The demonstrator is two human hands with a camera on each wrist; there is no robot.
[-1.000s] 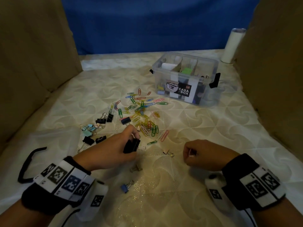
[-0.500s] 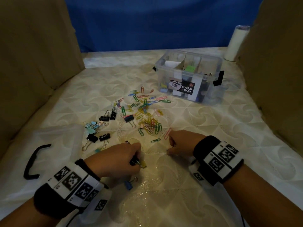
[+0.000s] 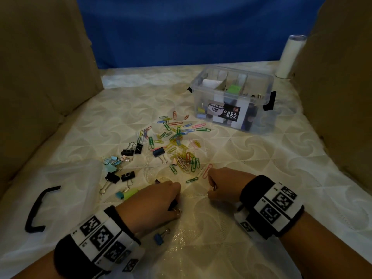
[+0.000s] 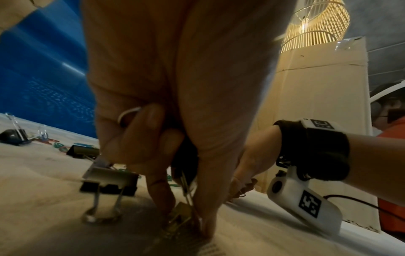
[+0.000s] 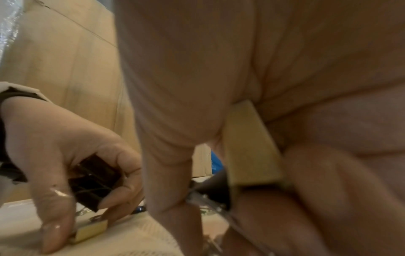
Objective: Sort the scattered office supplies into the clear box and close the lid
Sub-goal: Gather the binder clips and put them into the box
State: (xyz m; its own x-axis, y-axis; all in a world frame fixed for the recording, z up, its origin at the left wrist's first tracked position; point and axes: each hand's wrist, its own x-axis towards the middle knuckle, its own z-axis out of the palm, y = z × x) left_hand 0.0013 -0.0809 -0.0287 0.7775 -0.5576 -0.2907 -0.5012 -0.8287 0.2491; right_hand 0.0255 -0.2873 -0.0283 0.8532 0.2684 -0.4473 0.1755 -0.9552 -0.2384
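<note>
The left hand (image 3: pixel 153 200) is down on the pale quilted mattress surface (image 3: pixel 251 158), holding a black binder clip (image 5: pixel 92 181) tucked against its palm under curled fingers. Its thumb and forefinger tips (image 4: pixel 162 199) reach down to a small tan binder clip (image 5: pixel 91 231) lying on the surface and close on its two sides. A little blue binder clip (image 3: pixel 160 237) lies just beside that wrist, apart from the hand.

The right hand (image 3: pixel 223 185) is curled into a loose fist close to the left one, its fingers wrapped around a yellow binder clip (image 5: pixel 249 147) pressed into the palm, with the clip's wire handles sticking out below.

Beyond both hands, a scatter of coloured paper clips (image 3: pixel 179 141) covers the middle of the surface, and more black and light-blue binder clips (image 3: pixel 118 168) lie to the left of it. A pink paper clip (image 3: pixel 207 171) lies just beside the right knuckles.

The clear plastic box with black side latches (image 3: pixel 259 115) stands open at the far right, well apart from the hands, with dividers and supplies already inside. Its front label reads "CASA BOX" in white on black. The clear lid with a black handle (image 3: pixel 60 178) lies flat at the near left. A white cylinder (image 3: pixel 289 57) stands behind the box.
</note>
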